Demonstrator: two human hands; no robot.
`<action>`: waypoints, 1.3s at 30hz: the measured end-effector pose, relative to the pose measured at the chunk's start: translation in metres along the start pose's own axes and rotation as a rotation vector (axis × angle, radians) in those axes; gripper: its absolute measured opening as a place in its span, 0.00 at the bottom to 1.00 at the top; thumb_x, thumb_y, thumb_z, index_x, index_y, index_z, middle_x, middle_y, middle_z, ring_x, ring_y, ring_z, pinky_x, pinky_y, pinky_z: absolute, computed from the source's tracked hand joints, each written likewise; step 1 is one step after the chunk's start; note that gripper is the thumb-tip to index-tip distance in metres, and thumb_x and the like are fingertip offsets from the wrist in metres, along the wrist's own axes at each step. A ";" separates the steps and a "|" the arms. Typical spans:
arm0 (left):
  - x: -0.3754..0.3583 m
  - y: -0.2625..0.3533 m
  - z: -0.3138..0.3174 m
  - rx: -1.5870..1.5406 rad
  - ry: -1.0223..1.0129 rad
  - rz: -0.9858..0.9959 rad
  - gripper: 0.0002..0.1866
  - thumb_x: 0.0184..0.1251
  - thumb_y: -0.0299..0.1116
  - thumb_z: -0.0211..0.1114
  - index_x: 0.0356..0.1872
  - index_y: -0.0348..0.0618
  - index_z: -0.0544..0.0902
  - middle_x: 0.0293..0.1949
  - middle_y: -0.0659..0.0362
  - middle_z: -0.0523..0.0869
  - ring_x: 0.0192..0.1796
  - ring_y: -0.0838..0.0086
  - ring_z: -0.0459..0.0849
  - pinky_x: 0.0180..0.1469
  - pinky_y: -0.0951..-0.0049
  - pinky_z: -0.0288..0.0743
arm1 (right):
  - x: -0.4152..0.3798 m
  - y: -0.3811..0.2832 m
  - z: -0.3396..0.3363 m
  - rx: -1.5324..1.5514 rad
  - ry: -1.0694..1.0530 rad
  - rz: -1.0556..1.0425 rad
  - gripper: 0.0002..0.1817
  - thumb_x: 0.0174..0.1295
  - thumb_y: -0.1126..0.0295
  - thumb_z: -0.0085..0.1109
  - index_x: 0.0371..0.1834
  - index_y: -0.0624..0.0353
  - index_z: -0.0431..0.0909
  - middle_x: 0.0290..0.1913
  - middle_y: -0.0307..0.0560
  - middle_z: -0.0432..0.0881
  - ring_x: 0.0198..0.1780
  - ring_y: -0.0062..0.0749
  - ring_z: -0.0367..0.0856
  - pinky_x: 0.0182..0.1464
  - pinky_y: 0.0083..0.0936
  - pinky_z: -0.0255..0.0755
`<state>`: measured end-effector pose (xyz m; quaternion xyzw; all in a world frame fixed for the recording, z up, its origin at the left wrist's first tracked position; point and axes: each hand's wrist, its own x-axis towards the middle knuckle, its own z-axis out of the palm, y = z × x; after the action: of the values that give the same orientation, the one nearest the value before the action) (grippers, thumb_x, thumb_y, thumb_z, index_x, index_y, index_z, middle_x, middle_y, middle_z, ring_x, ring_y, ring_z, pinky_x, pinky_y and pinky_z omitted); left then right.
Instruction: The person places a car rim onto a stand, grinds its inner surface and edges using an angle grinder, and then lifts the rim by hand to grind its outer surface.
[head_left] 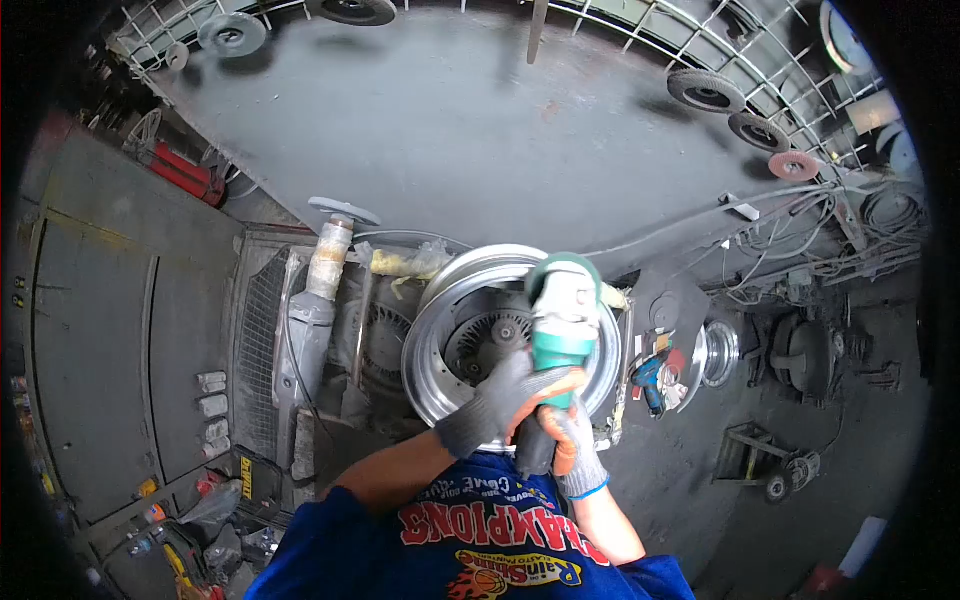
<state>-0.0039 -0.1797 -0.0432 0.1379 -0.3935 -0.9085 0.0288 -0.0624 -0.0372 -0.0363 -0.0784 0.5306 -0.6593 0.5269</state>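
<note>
Both my hands wear grey gloves with orange palms and grip a green angle grinder (560, 345) upright in front of my chest. My left hand (495, 405) wraps the grinder's body from the left, its outline a little blurred. Lower down, my right hand (575, 450) closes round the handle end from the right. The grinder's pale head and green disc (590, 266) overlap the right side of a silver wheel rim (425, 370). Inside the rim, a dark hub with a finned ring (490, 335) shows.
Left of the rim stands a grey machine (315, 330) with a taped arm and a disc on top. A blue power tool (650, 385) lies at right, near another silver rim (720, 352). Several discs (705, 90) hang on the wire grid above a grey panel (450, 110).
</note>
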 end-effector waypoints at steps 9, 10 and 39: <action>-0.070 -0.040 -0.025 -0.272 0.286 0.281 0.36 0.74 0.57 0.57 0.66 0.33 0.70 0.60 0.48 0.81 0.63 0.62 0.79 0.68 0.61 0.71 | 0.034 -0.043 0.039 -0.848 -0.369 0.156 0.24 0.55 0.56 0.72 0.47 0.63 0.81 0.38 0.51 0.85 0.41 0.30 0.83 0.48 0.33 0.75; -0.065 -0.044 -0.026 -0.275 0.290 0.280 0.36 0.74 0.57 0.57 0.66 0.33 0.70 0.60 0.48 0.81 0.63 0.62 0.79 0.68 0.61 0.71 | 0.040 -0.036 0.025 -0.864 -0.387 0.164 0.25 0.53 0.59 0.73 0.49 0.63 0.81 0.40 0.47 0.85 0.43 0.27 0.81 0.49 0.30 0.74; -0.052 -0.058 -0.034 -0.232 0.354 0.267 0.30 0.71 0.45 0.66 0.66 0.35 0.73 0.63 0.54 0.78 0.65 0.70 0.75 0.68 0.68 0.66 | 0.067 -0.031 0.003 -0.797 -0.556 0.124 0.23 0.50 0.65 0.75 0.48 0.62 0.79 0.39 0.46 0.84 0.41 0.22 0.79 0.44 0.26 0.74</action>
<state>0.0591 -0.1554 -0.0958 0.2374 -0.2900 -0.8975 0.2325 -0.1085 -0.0947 -0.0410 -0.4155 0.5844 -0.3265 0.6158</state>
